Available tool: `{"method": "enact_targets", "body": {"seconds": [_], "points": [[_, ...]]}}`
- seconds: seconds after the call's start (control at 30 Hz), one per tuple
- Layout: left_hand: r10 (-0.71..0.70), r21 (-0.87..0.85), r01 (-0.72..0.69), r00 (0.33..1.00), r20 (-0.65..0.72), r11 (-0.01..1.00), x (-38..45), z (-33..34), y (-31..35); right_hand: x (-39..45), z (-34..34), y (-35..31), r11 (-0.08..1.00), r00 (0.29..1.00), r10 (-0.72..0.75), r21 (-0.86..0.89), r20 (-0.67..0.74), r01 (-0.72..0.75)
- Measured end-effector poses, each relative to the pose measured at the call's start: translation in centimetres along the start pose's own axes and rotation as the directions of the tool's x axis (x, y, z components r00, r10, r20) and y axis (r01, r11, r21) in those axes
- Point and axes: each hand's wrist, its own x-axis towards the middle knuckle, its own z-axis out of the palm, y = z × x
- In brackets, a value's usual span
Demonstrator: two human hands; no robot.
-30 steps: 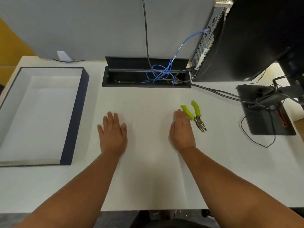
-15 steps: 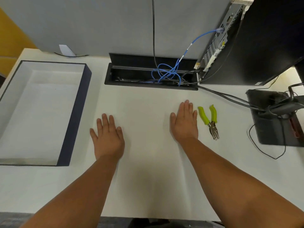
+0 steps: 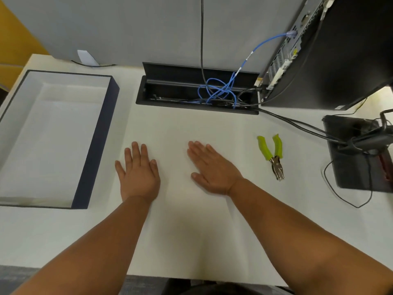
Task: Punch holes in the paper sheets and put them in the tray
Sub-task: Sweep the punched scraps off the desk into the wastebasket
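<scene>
White paper sheets point(image 3: 182, 231) lie flat on the desk in front of me, hard to tell from the white desktop. My left hand point(image 3: 138, 173) rests palm down on the paper, fingers apart. My right hand point(image 3: 212, 169) also lies flat on it, fingers pointing up-left, holding nothing. A hole punch point(image 3: 273, 155) with lime-green handles lies on the desk to the right of my right hand, apart from it. The tray point(image 3: 93, 145), a shallow box with dark blue walls and a white inside, sits at the left.
An open black cable hatch point(image 3: 191, 81) with blue cables sits at the back of the desk. A computer case point(image 3: 340, 60) stands at the back right. A black monitor base point(image 3: 357, 156) with cables lies at the right edge. A grey partition runs behind.
My right hand has slid left across the paper, away from the hole punch, and turned its fingers to the up-left. My left hand stays flat. The view has shifted slightly.
</scene>
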Motion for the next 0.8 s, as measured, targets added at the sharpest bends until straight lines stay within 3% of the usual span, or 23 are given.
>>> {"method": "enact_targets", "body": {"seconds": [0.13, 0.27, 0.4, 0.6, 0.73, 0.8], "points": [[0.009, -0.008, -0.009, 1.000, 0.000, 1.000, 0.0, 0.1, -0.2, -2.6, 0.7, -1.9, 0.996, 0.997, -0.070, 0.049, 0.014, 0.069], [0.044, -0.102, -0.044, 0.999, 0.005, 0.994, -0.2, -0.3, -0.6, -2.9, 0.3, -2.9, 0.953, 0.998, 0.025, 0.303, -0.055, -0.008], [0.105, -0.226, -0.102, 0.994, 0.002, 0.969, -0.8, -0.7, -1.2, -0.7, 0.0, -4.2, 0.981, 0.998, 0.043, 0.193, -0.034, -0.036], [0.165, -0.166, -0.161, 0.986, 0.009, 0.973, -2.1, -0.5, -2.0, -1.9, 1.2, -4.1, 0.999, 0.996, 0.048, 0.022, -0.079, -0.047], [0.148, -0.102, -0.145, 0.989, 0.017, 0.984, -2.7, -0.2, -1.3, -5.8, 1.3, -2.6, 0.993, 0.977, 0.091, 0.094, -0.192, -0.074], [0.156, -0.090, -0.154, 0.988, 0.015, 0.984, -3.3, 0.1, -0.8, -6.6, 0.7, -2.1, 0.968, 0.952, 0.195, 0.203, -0.235, -0.148]]}}
